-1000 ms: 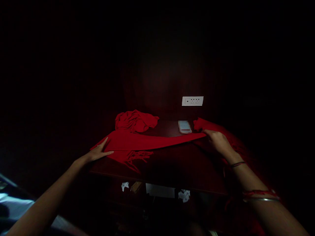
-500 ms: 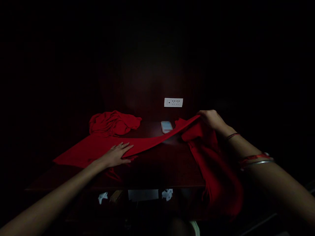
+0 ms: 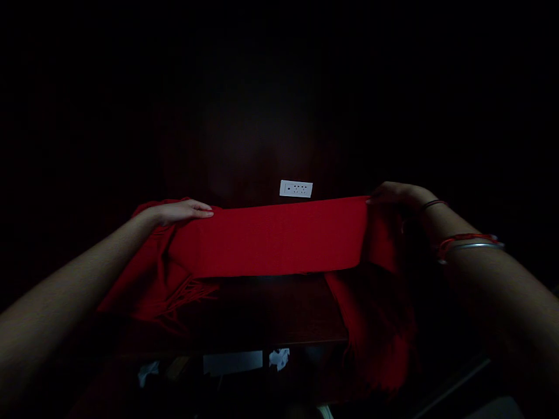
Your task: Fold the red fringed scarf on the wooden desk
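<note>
A red fringed scarf (image 3: 279,238) is stretched between my two hands, its middle band hanging taut above the dark table (image 3: 279,317). My left hand (image 3: 186,210) pinches the upper edge at the left, thumb and fingers closed on the cloth. At the right, my right hand (image 3: 395,192) grips the other end of that upper edge, its fingertips partly hidden. Fringe (image 3: 192,294) dangles below the left part of the scarf. Right of the middle, more red cloth (image 3: 379,331) drops over the table's front edge. A bunched red cloth behind my left hand is mostly covered.
A white socket plate (image 3: 296,188) is on the dark wall behind the table. Beneath the tabletop are a pale flat panel (image 3: 233,362) and crumpled white paper (image 3: 279,358). Deep shadow hides much of the surroundings.
My left hand, earlier spread flat on the scarf, has risen and taken hold of its upper edge. My right hand keeps its grip. The scarf's middle has lifted and now hides the small blue item behind it.
</note>
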`<action>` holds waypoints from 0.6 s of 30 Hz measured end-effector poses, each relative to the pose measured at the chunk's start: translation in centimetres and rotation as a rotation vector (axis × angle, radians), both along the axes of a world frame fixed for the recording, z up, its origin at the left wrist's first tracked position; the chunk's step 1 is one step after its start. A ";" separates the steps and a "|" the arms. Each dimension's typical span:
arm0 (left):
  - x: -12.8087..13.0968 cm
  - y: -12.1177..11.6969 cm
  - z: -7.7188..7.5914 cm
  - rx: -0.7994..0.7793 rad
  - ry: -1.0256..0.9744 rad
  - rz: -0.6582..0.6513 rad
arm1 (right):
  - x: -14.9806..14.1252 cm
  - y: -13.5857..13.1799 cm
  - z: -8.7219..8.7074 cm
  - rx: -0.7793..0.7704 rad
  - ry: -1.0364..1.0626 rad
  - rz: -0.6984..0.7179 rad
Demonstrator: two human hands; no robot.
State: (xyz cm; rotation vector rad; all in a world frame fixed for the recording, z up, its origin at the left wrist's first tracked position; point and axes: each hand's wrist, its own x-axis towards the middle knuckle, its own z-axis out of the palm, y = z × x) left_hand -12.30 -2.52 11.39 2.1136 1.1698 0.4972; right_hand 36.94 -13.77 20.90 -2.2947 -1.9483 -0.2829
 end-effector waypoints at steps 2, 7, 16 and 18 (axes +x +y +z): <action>1.7 1.9 -1.8 0.073 0.226 0.016 | -0.5 1.2 -2.4 -0.161 -0.007 -0.087; 6.6 3.1 -7.1 0.301 0.588 0.282 | -1.5 3.9 -9.5 -0.124 -0.025 -0.207; 15.1 -3.1 -13.2 0.544 0.557 -0.184 | -4.6 4.4 -10.2 0.036 -0.052 -0.222; 15.6 -3.2 -14.1 0.368 0.584 -0.215 | -6.7 3.8 -9.6 0.019 -0.038 -0.178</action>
